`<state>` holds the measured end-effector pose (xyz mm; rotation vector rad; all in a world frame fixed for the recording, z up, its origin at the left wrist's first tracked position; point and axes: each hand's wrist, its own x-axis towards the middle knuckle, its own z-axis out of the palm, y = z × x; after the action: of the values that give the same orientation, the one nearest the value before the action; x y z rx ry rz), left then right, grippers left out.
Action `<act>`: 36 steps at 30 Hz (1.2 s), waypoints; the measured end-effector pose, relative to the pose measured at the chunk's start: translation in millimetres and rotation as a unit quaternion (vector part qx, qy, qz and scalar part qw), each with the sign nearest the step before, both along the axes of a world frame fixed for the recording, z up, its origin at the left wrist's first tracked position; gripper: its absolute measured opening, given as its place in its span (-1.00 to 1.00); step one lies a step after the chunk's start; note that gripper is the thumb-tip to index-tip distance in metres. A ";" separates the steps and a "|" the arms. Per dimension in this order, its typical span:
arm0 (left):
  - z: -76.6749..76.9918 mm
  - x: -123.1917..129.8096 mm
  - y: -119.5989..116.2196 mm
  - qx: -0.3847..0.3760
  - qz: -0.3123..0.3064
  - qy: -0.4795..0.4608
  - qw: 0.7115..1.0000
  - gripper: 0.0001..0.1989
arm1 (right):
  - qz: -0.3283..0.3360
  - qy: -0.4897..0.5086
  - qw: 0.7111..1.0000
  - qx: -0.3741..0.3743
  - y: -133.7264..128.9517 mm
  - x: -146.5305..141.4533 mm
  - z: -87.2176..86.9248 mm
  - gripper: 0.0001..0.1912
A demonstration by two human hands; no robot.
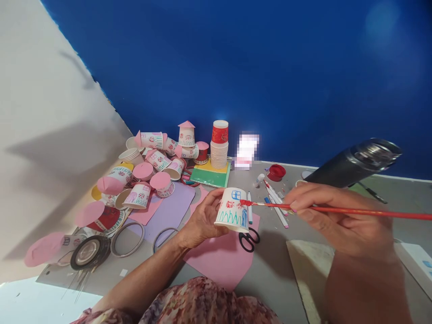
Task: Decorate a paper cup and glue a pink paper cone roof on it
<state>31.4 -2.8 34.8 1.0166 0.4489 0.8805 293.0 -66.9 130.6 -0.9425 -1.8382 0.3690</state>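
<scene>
While the left hand (204, 218) grips a white paper cup with blue, green and red drawings (232, 207), inverted above a pink paper sheet (222, 265), the right hand (337, 216) pinches a slim red-handled paintbrush (364, 211), red tip at the cup's wall; step, apparently: dabbing red spots; next dab calls for a steady cup, light touch; beyond, on the grey tabletop (270, 270): round red paint pot (276, 173); pink-topped white paper cups (186, 137), leftward.
</scene>
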 end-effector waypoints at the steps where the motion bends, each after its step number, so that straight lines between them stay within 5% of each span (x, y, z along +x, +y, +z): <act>1: 0.7 0.0 -0.2 0.001 0.001 -0.001 1.000 -0.18 | 0.006 -0.003 1.000 -0.005 0.0 0.6 -0.5 -0.77; 36: -5.0 1.3 0.1 0.032 0.003 0.002 0.999 -0.17 | 0.008 0.007 1.000 0.006 -1.1 -3.4 1.5 -0.77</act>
<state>32.7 -2.7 29.7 1.0775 0.4293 0.9022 289.6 -68.0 132.1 -0.9163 -1.8338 0.3733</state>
